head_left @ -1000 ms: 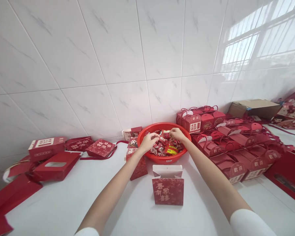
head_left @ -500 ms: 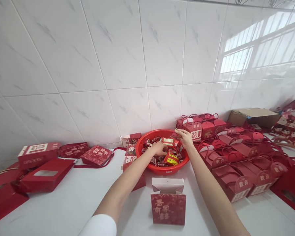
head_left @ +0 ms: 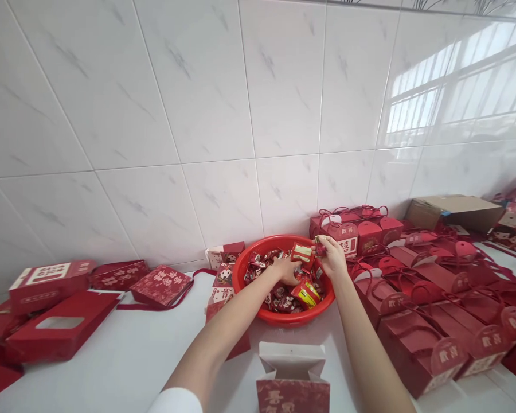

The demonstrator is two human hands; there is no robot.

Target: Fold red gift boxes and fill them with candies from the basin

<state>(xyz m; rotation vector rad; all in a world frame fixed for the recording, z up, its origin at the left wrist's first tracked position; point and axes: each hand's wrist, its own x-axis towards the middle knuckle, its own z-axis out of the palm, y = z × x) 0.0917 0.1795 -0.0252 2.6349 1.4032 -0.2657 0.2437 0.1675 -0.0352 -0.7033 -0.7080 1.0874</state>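
Observation:
A red plastic basin (head_left: 241,287) full of wrapped candies (head_left: 279,295) stands in front of me by the wall. My left hand (head_left: 287,269) reaches into it, fingers spread among the candies. Its fingertips lie beside a red packet with a cream-coloured middle (head_left: 302,253) and near a red-and-yellow packet (head_left: 307,292). Above the basin's right rim, my right hand (head_left: 333,255) pinches a small dark red wrapped candy (head_left: 320,246). A dark red gift box (head_left: 292,396) with its top open stands nearer to me, cut off by the bottom edge.
Rows of closed red gift boxes (head_left: 417,321) with cord handles fill the right side. Behind them lies an open cardboard box (head_left: 456,206). More red boxes (head_left: 64,327) lie at the left, and patterned boxes (head_left: 226,295) stand beside the basin. White tiles (head_left: 215,201) form the wall behind.
The view has shifted, so the basin and open box sit lower. My right hand has turned, showing the candy in its fingers. The cream-middled packet has moved right within the basin.

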